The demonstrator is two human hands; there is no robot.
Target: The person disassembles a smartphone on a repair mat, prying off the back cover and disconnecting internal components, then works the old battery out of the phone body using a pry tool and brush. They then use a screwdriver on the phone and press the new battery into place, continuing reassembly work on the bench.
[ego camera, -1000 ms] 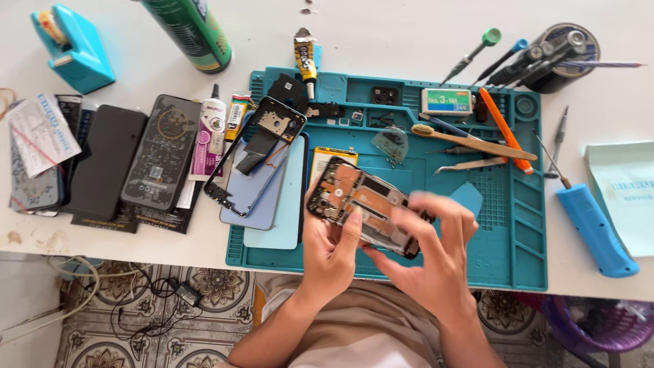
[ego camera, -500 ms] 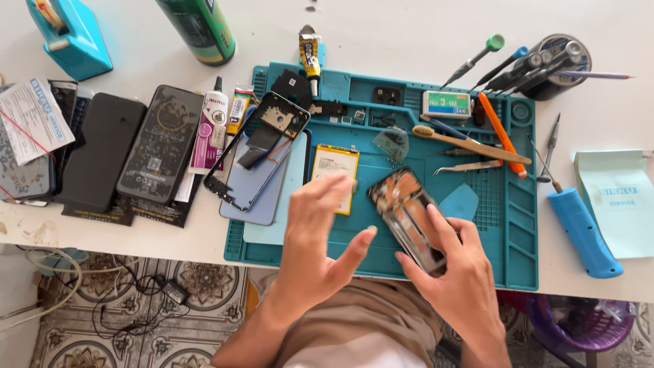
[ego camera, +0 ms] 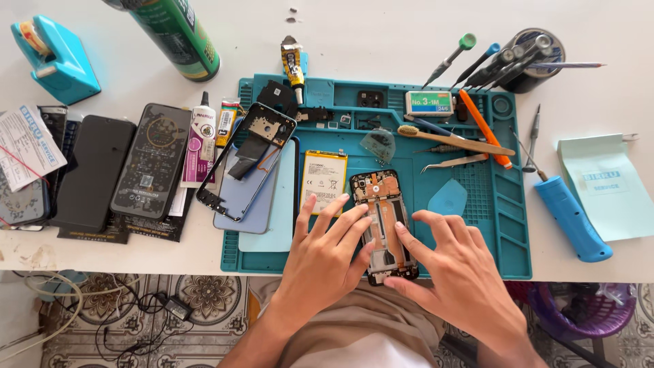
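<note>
Opened phone frame (ego camera: 383, 225) lies flat on the teal repair mat (ego camera: 477, 259) at the counter's near edge, insides up, long axis running away from the person. Left hand (ego camera: 327, 262) and right hand (ego camera: 456, 272) press on it from either side, fingers spread flat, gripping nothing. A battery (ego camera: 324, 181) lies just left of it.

We see bright, even daylight with no harsh glare. The white table (ego camera: 381, 31) near twelve o'clock is almost washed out. Shadows are soft and short, falling under the left hand (ego camera: 327, 262) and right hand (ego camera: 463, 272). Focus is sharp at the centre; the floor tiles (ego camera: 204, 300) at seven o'clock look dimmer, and edges bend slightly.
</note>
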